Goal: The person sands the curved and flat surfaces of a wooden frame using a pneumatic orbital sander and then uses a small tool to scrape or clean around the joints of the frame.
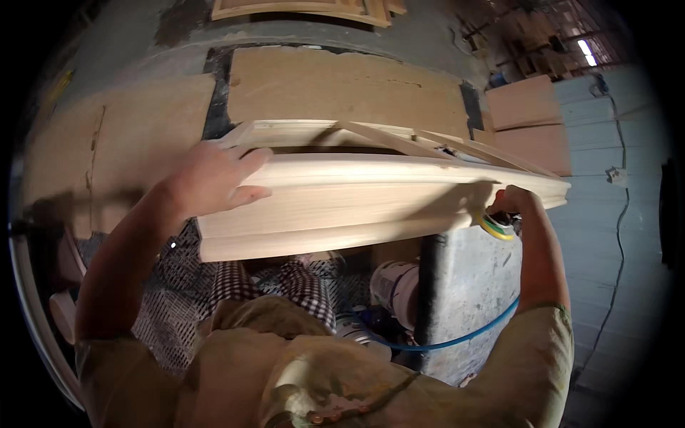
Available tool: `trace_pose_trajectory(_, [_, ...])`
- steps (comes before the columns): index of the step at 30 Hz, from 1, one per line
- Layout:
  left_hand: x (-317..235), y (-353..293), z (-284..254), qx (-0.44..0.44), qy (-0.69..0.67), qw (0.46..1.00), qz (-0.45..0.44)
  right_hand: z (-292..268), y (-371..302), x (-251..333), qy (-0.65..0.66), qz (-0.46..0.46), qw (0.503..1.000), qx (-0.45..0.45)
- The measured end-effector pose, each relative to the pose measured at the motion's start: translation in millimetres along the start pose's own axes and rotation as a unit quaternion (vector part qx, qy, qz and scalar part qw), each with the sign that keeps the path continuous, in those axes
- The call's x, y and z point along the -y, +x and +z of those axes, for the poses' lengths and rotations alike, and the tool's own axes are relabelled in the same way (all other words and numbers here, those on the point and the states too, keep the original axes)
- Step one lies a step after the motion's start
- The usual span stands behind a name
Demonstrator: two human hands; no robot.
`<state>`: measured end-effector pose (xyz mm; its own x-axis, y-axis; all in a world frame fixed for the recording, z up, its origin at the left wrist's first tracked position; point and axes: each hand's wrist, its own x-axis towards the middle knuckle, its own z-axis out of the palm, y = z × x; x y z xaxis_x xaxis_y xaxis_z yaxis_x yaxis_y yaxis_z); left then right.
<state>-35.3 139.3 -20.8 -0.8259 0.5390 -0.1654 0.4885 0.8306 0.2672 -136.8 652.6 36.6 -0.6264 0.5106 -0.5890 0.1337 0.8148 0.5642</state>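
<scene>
A long pale wooden piece with moulded edges (335, 203) runs across the view in front of me, its broad face tilted toward me. My left hand (217, 178) rests on its upper left end, thumb and forefinger stretched apart along the wood; the other fingers are partly hidden. Near the right end, my right hand (515, 202) is closed around a small round sander (497, 227) with a yellow and green edge. The sander is close against the lower right part of the wood; its working face is hidden. Angled slats (399, 139) show behind the top edge.
A blue hose (464, 337) curves below my right forearm, past a dark-edged grey block (471, 285). A white bucket (397, 289) stands beneath the wood. Flat brown boards (342, 85) lie beyond, with another wooden frame (307, 8) farther off. A cable (622, 214) crosses the pale right surface.
</scene>
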Motion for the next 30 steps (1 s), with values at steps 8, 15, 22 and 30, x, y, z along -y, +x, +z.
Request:
trace_pose_trajectory(8, [-6.1,19.6,10.3,0.024,-0.033,0.996,0.082,-22.3,-151.4,165.2,0.001,-0.307,0.952,-0.010])
trace_pose_trajectory(15, [5.4,19.6,18.6,-0.037,-0.085,0.990,0.106,-18.9,-286.7,292.8,-0.002,-0.388,0.922,-0.022])
trace_pose_trajectory(22, [-1.6,19.7,11.1,-0.044,-0.054,0.989,0.132,-14.9,-179.3,176.4,0.013,-0.122,0.991,0.050])
trace_pose_trajectory(30, [1.4,23.9,18.3,-0.058,-0.088,0.991,0.083,-37.0,-251.8,278.3,0.024,-0.383,0.920,0.086])
